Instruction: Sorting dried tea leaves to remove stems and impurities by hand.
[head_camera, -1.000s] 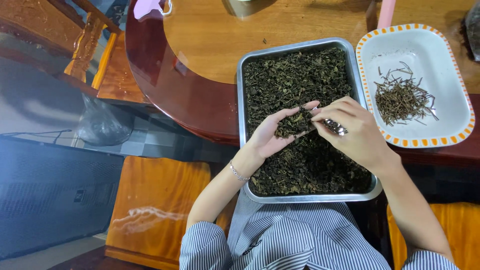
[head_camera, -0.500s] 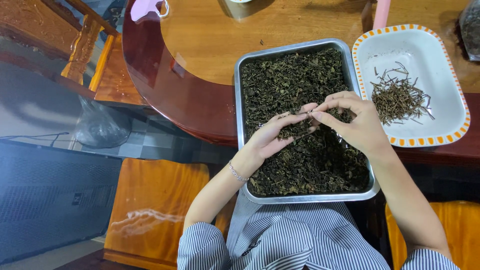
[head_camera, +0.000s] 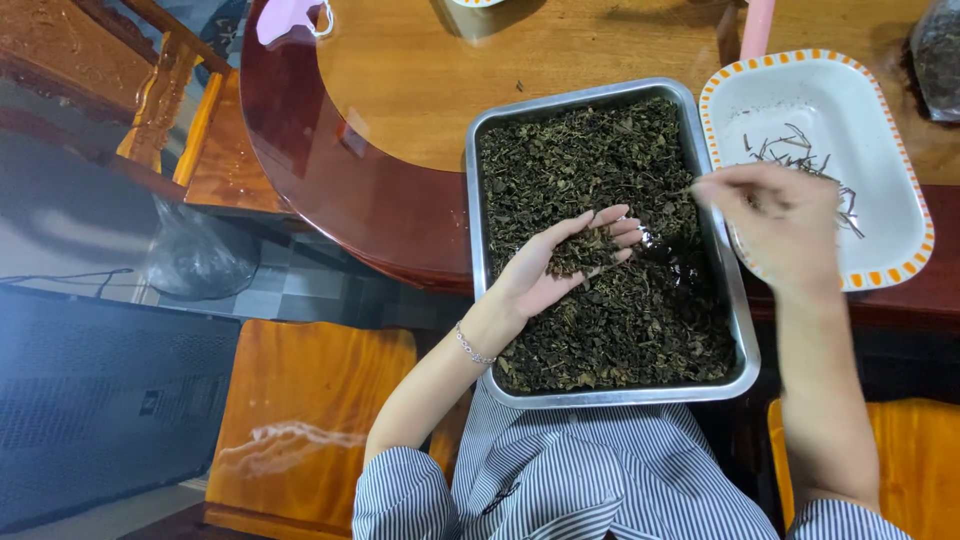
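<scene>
A steel tray (head_camera: 476, 250) full of dark dried leaves (head_camera: 590, 170) rests on the table edge in front of me. My left hand (head_camera: 556, 262) lies palm up over the tray, cupping a small heap of the leaves. My right hand (head_camera: 782, 226) is blurred and has its fingers pinched; it hovers over the tray's right rim beside a white dish with an orange-dotted rim (head_camera: 880, 115). A small pile of thin dry stems (head_camera: 800, 155) lies in that dish. Whether the pinched fingers hold a stem is too blurred to tell.
The round wooden table (head_camera: 420, 90) has a dark red rim. A pink object (head_camera: 285, 20) lies at its far left edge and a pink handle (head_camera: 756, 28) stands behind the dish. Orange wooden stools (head_camera: 300, 400) stand below, and a clear plastic bag (head_camera: 200, 255) lies on the floor.
My right hand has left the leaves in my left palm and swung right towards the white dish. The left hand stays cupped over the tray.
</scene>
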